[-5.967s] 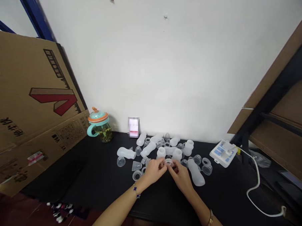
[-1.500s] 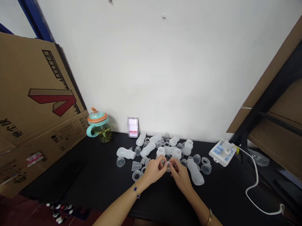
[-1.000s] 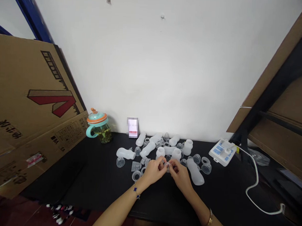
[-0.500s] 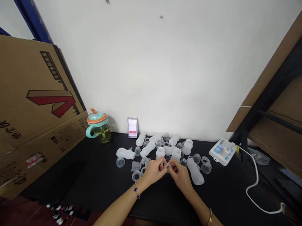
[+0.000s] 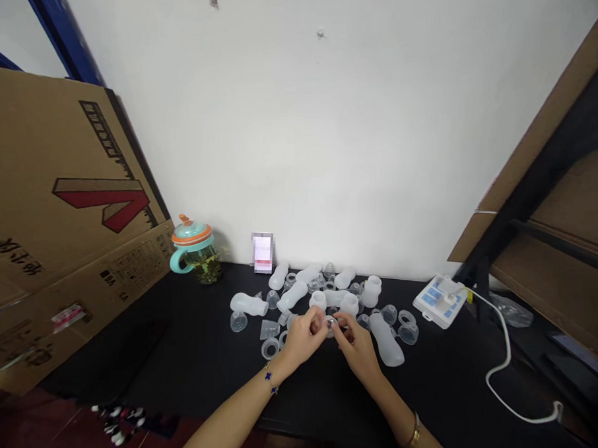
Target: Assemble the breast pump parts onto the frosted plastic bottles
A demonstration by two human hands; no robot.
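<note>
Clear ring (image 5: pixel 329 327) is held between left grip (image 5: pixel 303 334) and right grip (image 5: pixel 356 343).

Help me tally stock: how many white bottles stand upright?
3: one bottle just beyond the left hand, a second bottle just beyond the right hand, a third bottle farther back to the right. Others may be hidden.
</note>
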